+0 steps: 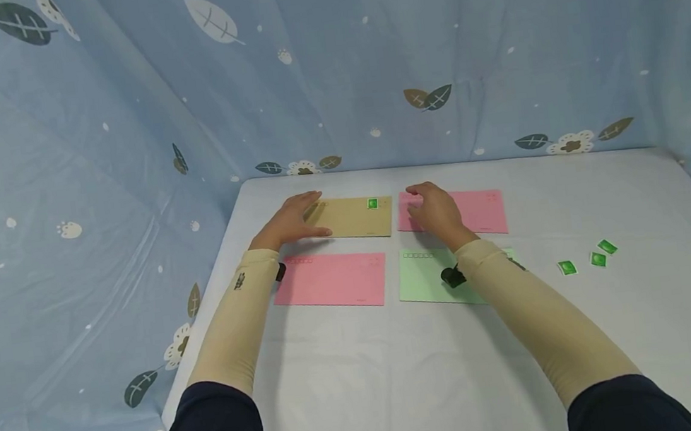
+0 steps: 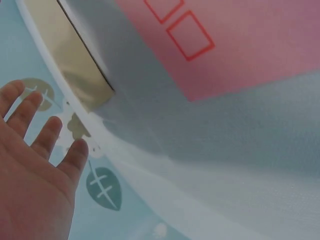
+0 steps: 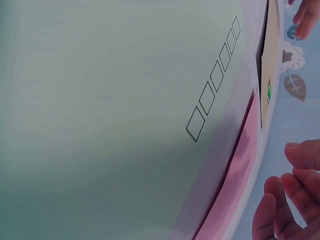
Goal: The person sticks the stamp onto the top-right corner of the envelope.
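My left hand (image 1: 291, 220), fingers spread, is at the left end of a brown envelope (image 1: 349, 226); I cannot tell if it touches the paper. A green stamp (image 1: 373, 204) sits near that envelope's upper right corner. Over the left part of the far pink envelope (image 1: 479, 211) hovers my right hand (image 1: 438, 213). In the right wrist view its fingers (image 3: 280, 205) are loosely bent, apart from the thumb, with nothing visible between them. Nearer lie a second pink envelope (image 1: 330, 282) and a green envelope (image 1: 426, 277), the latter partly hidden by my right forearm.
Three loose green stamps lie to the right on the white tablecloth (image 1: 652, 323), one of them the leftmost stamp (image 1: 567, 268). A blue leaf-patterned curtain (image 1: 354, 65) stands behind the table and along its left side.
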`<action>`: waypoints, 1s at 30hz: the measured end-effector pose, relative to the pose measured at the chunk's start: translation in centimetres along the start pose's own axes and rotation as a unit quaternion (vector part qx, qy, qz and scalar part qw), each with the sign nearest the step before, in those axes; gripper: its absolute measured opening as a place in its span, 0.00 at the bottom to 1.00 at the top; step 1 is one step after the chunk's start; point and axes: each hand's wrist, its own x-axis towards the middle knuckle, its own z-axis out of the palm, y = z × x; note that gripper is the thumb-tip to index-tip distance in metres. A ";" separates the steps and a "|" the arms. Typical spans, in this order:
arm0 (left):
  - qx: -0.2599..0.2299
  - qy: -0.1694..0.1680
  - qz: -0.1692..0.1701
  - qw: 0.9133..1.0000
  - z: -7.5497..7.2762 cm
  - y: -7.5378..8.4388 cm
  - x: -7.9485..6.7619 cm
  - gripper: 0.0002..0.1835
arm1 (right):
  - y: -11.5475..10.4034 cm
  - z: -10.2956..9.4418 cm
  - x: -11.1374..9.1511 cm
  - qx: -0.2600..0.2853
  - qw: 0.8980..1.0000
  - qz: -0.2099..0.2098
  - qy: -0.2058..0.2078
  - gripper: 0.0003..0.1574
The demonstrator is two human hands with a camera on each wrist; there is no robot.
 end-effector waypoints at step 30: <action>0.009 -0.003 0.009 1.000 0.3 2.1 0.8 0.57 | 2.0 -1.0 -0.9 0.012 1.000 0.012 0.021 0.28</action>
